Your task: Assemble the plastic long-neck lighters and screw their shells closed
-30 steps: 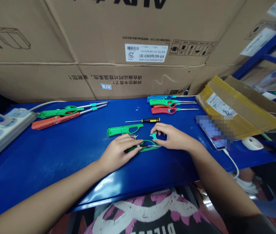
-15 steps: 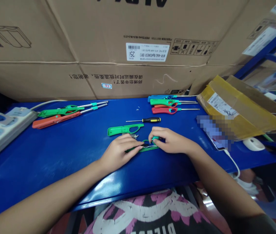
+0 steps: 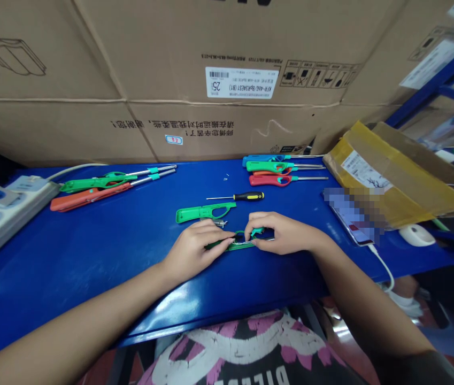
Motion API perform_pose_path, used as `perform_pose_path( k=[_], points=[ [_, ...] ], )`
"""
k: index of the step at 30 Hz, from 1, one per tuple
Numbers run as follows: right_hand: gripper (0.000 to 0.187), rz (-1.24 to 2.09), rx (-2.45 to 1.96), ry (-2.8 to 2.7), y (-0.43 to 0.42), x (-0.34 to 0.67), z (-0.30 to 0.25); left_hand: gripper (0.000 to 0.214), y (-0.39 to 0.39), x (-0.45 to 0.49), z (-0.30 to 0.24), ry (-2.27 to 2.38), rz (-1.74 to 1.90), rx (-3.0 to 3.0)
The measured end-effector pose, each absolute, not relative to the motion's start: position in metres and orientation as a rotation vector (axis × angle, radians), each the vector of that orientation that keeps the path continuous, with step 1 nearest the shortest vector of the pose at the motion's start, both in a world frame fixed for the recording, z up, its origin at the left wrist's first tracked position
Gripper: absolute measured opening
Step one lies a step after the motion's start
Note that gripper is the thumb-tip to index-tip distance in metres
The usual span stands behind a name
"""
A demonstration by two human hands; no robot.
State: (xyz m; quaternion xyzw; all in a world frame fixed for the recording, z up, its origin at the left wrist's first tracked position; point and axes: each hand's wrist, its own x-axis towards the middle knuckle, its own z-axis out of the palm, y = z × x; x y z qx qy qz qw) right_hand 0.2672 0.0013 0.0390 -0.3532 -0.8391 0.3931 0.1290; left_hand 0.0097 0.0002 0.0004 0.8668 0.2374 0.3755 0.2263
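Left hand (image 3: 197, 243): thumb and fingers clamped on green half-shell (image 3: 241, 246), low over blue table (image 3: 130, 251). Right hand (image 3: 285, 233): fingers curled about teal piece (image 3: 257, 231); cannot tell whether gripped. Screwdriver (image 3: 248, 196) lies beyond, near second half-shell (image 3: 190, 214).

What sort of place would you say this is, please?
Probably a small workshop bench: a screwdriver and a loose green plastic shell lie on the blue table, and a large cardboard box stands behind it, perhaps hinting at storage.
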Motion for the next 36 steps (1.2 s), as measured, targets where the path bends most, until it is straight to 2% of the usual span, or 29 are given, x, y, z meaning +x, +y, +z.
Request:
perform_pose_path(
  k=[10,26,28,33,36],
  points=[
    [0.01,1.148,-1.044,-2.482,0.0029,0.2687,0.0368,0.015,0.0001,0.0102,0.0004,0.657,1.032,2.381],
    [0.009,1.139,-1.072,-2.449,0.0027,0.2683,0.0366,0.015,0.0016,0.0102,-0.0006,0.695,0.95,2.344],
    [0.013,1.127,-1.064,-2.443,0.0022,0.2683,0.0371,0.014,0.0018,0.0095,-0.001,0.707,0.951,2.337],
    [0.037,1.092,-1.051,-2.396,0.001,0.2703,0.0351,0.015,0.0014,0.0089,0.0004,0.765,0.947,2.303],
    [0.042,1.073,-1.089,-2.386,0.0018,0.2714,0.0313,0.016,0.0008,0.0092,0.0019,0.765,0.942,2.287]
  ],
)
